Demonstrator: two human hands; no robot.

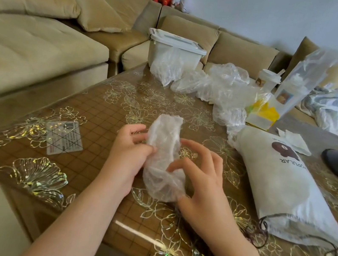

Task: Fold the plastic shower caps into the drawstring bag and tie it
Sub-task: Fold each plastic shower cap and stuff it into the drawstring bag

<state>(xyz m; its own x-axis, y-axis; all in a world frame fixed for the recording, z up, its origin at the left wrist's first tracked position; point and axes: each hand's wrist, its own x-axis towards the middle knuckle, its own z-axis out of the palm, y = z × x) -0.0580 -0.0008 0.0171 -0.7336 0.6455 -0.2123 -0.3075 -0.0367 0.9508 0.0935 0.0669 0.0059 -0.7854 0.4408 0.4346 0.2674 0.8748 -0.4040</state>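
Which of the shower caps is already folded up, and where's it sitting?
The shower cap between the left hand and right hand, gathered into a narrow strip near the table's front. The loose caps lie crumpled and unfolded at the far edge.

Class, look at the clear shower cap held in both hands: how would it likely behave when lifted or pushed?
The shower cap looks thin and crinkled, so probably floppy and very light. Its glossy film may slip between fingers. It likely springs open once the left hand and right hand release.
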